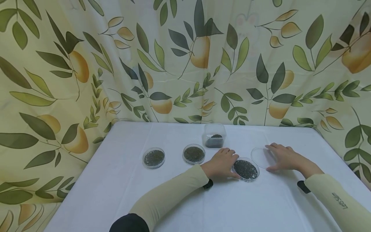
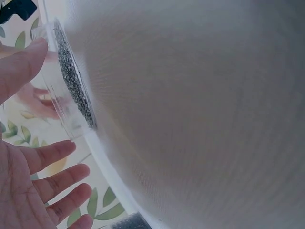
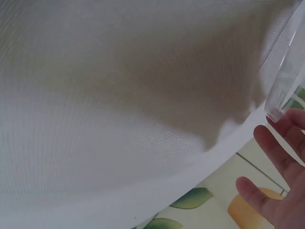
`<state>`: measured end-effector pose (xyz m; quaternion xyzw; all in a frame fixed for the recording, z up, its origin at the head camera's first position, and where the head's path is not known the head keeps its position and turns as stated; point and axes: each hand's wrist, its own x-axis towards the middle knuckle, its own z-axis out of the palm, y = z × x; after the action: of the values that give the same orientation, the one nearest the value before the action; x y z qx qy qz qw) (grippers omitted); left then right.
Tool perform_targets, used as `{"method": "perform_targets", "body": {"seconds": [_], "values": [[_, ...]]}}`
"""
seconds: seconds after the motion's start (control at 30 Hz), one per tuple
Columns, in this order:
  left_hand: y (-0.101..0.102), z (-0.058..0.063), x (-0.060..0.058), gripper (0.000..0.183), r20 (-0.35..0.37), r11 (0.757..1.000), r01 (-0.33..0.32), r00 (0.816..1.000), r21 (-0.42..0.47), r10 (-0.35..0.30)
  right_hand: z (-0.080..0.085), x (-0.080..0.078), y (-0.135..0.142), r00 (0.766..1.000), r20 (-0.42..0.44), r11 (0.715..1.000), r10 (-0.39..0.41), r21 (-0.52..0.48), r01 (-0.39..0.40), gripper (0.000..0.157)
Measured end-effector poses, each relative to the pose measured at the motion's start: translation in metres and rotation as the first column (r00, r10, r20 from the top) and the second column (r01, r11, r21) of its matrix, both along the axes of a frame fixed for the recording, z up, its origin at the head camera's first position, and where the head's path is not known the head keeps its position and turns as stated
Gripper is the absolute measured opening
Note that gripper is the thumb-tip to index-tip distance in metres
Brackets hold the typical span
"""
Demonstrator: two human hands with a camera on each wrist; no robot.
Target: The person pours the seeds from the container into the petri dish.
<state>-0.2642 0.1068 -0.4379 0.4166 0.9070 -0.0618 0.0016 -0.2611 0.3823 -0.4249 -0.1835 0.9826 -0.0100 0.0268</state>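
Note:
My left hand (image 1: 221, 162) holds the near-left side of a clear petri dish (image 1: 245, 169) filled with dark, speckled granules. In the left wrist view, its thumb lies by the dish's wall and the index fingertip meets the lower edge, other fingers spread. To the right, my right hand (image 1: 285, 158) grips a clear, round petri dish lid (image 1: 258, 157) between thumb and fingers, close over the table. The right wrist view shows the lid's edge (image 3: 281, 95) at the fingertips. Two more granule-filled dishes, a left one (image 1: 154, 158) and a middle one (image 1: 194, 154), sit left of my left hand.
Behind the dishes stands a clear square plastic tub (image 1: 214, 135) with dark granules at its bottom. All of it rests on a white-covered table (image 1: 95, 193). A leaf-and-fruit patterned curtain (image 1: 179, 64) hangs along the table's back edge.

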Motion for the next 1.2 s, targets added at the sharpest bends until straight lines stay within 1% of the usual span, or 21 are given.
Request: {"method": "perform_targets", "body": {"seconds": [0.2, 0.4, 0.67, 0.93, 1.07, 1.2], "values": [[0.000, -0.001, 0.000, 0.081, 0.012, 1.000, 0.005, 1.000, 0.006, -0.005, 0.001, 0.003, -0.003, 0.999, -0.050, 1.000, 0.001, 0.031, 0.001, 0.099], [0.001, -0.002, -0.001, 0.081, 0.017, 1.000, 0.006, 1.000, 0.004, -0.006, 0.007, 0.007, -0.011, 0.997, -0.072, 0.998, -0.020, 0.052, 0.023, 0.098], [0.001, -0.001, 0.000, 0.080, -0.005, 1.000, 0.007, 1.000, -0.002, -0.007, 0.015, 0.015, -0.019, 0.992, -0.126, 0.997, 0.004, 0.074, 0.005, 0.099], [0.001, -0.002, 0.001, 0.079, -0.016, 1.000, 0.003, 1.000, -0.007, -0.003, 0.025, 0.025, -0.025, 0.989, -0.151, 0.996, -0.003, 0.092, 0.017, 0.101], [0.001, -0.003, 0.000, 0.078, -0.021, 1.000, 0.007, 1.000, 0.011, -0.006, 0.030, 0.030, -0.028, 0.986, -0.165, 0.997, 0.008, 0.081, 0.005, 0.101], [0.000, -0.003, 0.001, 0.078, -0.035, 1.000, 0.015, 0.999, 0.024, -0.015, 0.036, 0.034, -0.032, 0.982, -0.184, 0.998, 0.040, 0.062, -0.029, 0.100]]}}
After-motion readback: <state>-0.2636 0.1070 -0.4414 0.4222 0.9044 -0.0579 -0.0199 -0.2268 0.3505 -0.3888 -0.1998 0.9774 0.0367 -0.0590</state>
